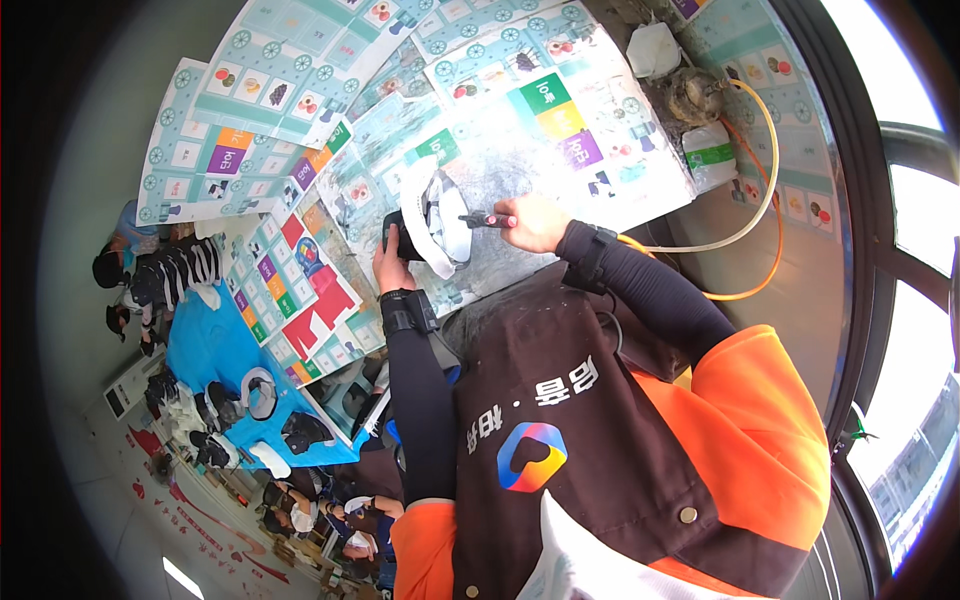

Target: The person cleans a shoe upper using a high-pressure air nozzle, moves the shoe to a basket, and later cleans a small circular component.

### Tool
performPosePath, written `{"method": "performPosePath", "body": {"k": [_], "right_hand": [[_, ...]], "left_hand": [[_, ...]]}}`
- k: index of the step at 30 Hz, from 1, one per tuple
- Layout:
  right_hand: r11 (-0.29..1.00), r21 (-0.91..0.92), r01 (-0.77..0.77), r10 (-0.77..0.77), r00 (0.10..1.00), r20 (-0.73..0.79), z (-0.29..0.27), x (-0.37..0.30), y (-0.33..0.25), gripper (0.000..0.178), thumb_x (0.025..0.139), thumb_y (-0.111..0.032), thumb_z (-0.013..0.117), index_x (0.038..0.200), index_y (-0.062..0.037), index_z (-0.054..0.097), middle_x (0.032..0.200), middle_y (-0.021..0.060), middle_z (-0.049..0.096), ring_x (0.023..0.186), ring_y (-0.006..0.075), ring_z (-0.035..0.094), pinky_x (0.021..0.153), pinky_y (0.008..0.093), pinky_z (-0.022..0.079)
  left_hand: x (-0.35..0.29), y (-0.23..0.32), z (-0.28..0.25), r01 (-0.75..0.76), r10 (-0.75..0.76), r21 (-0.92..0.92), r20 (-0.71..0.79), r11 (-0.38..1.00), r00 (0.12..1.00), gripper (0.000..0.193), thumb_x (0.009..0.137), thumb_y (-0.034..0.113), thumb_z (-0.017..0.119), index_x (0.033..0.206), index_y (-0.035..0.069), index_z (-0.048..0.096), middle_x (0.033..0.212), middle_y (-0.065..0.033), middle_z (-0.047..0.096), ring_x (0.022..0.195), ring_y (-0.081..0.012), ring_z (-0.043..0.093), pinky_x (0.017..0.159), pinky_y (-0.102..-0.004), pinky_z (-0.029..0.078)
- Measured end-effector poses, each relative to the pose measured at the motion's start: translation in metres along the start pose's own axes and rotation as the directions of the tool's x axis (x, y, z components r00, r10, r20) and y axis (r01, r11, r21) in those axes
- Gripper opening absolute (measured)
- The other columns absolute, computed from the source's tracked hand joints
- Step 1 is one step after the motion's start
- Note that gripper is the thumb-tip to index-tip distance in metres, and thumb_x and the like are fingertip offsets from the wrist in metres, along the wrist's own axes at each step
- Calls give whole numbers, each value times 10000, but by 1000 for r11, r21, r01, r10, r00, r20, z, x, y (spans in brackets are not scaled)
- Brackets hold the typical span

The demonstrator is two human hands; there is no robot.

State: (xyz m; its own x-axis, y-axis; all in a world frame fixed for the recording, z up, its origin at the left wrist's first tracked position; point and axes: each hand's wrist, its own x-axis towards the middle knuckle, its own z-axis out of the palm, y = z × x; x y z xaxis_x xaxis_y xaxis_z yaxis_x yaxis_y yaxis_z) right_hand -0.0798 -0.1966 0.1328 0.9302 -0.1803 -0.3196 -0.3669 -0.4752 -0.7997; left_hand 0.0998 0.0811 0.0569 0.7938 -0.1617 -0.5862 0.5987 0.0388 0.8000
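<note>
Over the paper-covered table, my left hand (390,262) is closed round the black edge of a black-and-white cap (440,215). The cap is tilted on its side, with its white curved brim and pale inside showing. My right hand (537,222) grips a small dark hand tool (487,220), whose narrow tip points left at the cap's opening. Whether the tip touches the cap I cannot tell. The tool's exact kind is too small to make out.
Printed colourful sheets (610,130) cover the table. A yellow hose (770,150) and an orange hose (740,294) loop at the right, near a white bottle with a green band (708,155). Several caps (258,392) lie on a blue-covered table (205,335); other people sit at the left.
</note>
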Motion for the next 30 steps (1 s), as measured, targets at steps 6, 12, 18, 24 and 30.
{"method": "performPosePath", "body": {"k": [6, 12, 18, 24, 30], "right_hand": [[998, -46, 53, -51, 997, 62, 2, -6, 5, 245, 828, -195, 522, 908, -48, 701, 796, 281, 680, 824, 487, 676, 780, 573, 534], [990, -131, 49, -34, 993, 113, -1, -9, 11, 246, 827, -197, 522, 914, -41, 691, 794, 283, 678, 823, 483, 677, 783, 581, 528], [996, -51, -68, 64, 995, -74, 4, -5, 15, 246, 833, -226, 518, 872, -76, 709, 821, 276, 692, 836, 472, 682, 775, 576, 530], [997, -58, -50, 56, 994, 94, 10, -9, 13, 257, 838, -234, 530, 885, -63, 716, 856, 271, 699, 873, 479, 677, 820, 576, 527], [993, 105, -49, 49, 999, 9, 6, -4, 31, 269, 850, -234, 546, 964, -40, 693, 880, 289, 685, 915, 488, 660, 841, 551, 519]], "left_hand": [[-4, 14, -9, 75, -83, 173, 39, 982, 996, 354, 947, 244, 754, 1220, 44, 649, 1123, -39, 712, 1021, -162, 654, 894, -343, 455], [3, 26, -11, 124, -156, 307, 84, 944, 984, 365, 957, 208, 712, 1274, 56, 614, 1201, -45, 692, 1109, -173, 636, 929, -361, 452], [16, 36, -5, 49, -108, 284, 194, 958, 975, 423, 903, 131, 668, 1316, 64, 600, 1123, -56, 682, 1040, -159, 629, 903, -307, 467], [37, 32, -18, 32, -122, 422, 189, 906, 974, 374, 855, 121, 648, 1205, -9, 619, 1003, -49, 654, 946, -169, 598, 896, -292, 464], [48, 22, -4, 181, -249, 483, 81, 857, 965, 378, 852, 347, 643, 945, -18, 673, 872, -64, 657, 836, -197, 605, 815, -329, 472]]}}
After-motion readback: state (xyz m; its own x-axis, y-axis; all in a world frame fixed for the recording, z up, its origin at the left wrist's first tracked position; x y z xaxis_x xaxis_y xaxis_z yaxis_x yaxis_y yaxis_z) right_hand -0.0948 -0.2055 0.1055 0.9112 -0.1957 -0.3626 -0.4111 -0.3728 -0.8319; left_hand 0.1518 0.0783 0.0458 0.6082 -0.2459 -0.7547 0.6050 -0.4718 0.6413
